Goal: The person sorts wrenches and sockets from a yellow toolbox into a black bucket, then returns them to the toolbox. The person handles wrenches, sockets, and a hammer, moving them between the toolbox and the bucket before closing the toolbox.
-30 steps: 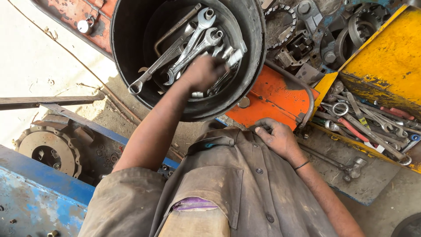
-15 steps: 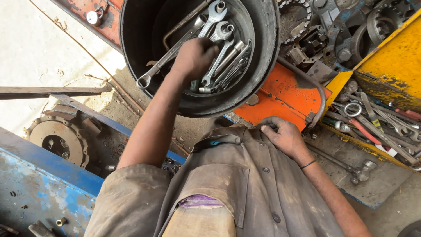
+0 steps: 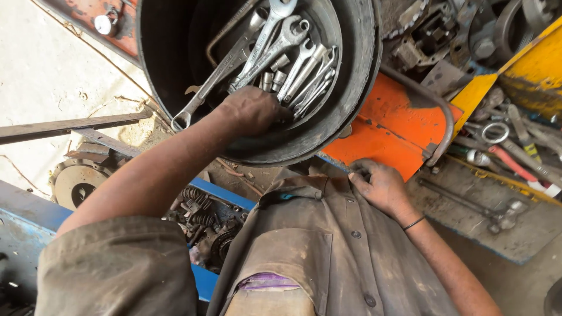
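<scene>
A black round bucket point(image 3: 357, 88) holds several steel spanners point(image 3: 275, 44) and sockets point(image 3: 274, 79). My left hand point(image 3: 250, 111) reaches into it from the lower left, near the closest wall. Its fingers curl down among the spanner ends, and the fingertips are hidden by the tools. My right hand point(image 3: 380, 186) rests lower right, its fingers gripping the near edge of an orange metal panel point(image 3: 392, 129) beside the bucket. My grey-brown shirt point(image 3: 328, 251) fills the bottom middle.
Loose spanners and a ring point(image 3: 496, 132) lie on a yellow tray at the right. Gear parts point(image 3: 433, 35) sit behind the bucket. A clutch plate point(image 3: 79, 184) and springs point(image 3: 199, 213) lie at the left by a blue frame point(image 3: 23, 228) and a steel bar point(image 3: 70, 126).
My left hand has slid from the middle of the bucket toward its near wall, shifting among the spanners. The right hand has stayed on the orange panel.
</scene>
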